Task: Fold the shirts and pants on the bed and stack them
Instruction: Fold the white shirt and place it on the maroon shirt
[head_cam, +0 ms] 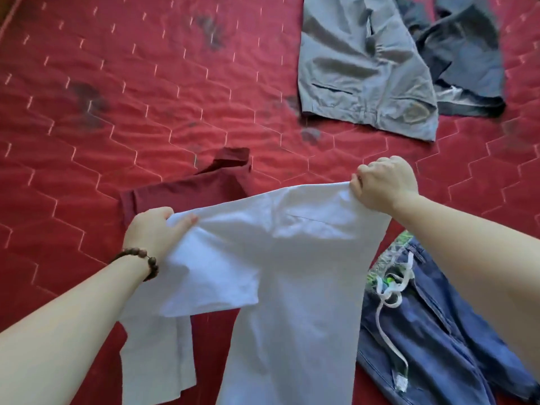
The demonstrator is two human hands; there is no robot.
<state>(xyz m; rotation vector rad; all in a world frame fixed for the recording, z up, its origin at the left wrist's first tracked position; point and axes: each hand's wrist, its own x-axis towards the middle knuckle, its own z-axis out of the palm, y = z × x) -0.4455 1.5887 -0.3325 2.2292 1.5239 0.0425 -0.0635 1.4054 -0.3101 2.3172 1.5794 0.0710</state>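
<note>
A white shirt hangs in front of me above the bed, held up by its top edge. My left hand, with a bead bracelet on the wrist, grips the left end of that edge. My right hand is closed on the right end, slightly higher. A sleeve hangs down at the left. Behind and under the white shirt lies a maroon shirt, flat on the bed and partly hidden.
The bed has a red quilted cover with dark stains. Grey pants lie at the far right, overlapping dark pants. Blue jeans with a white drawstring lie at the near right.
</note>
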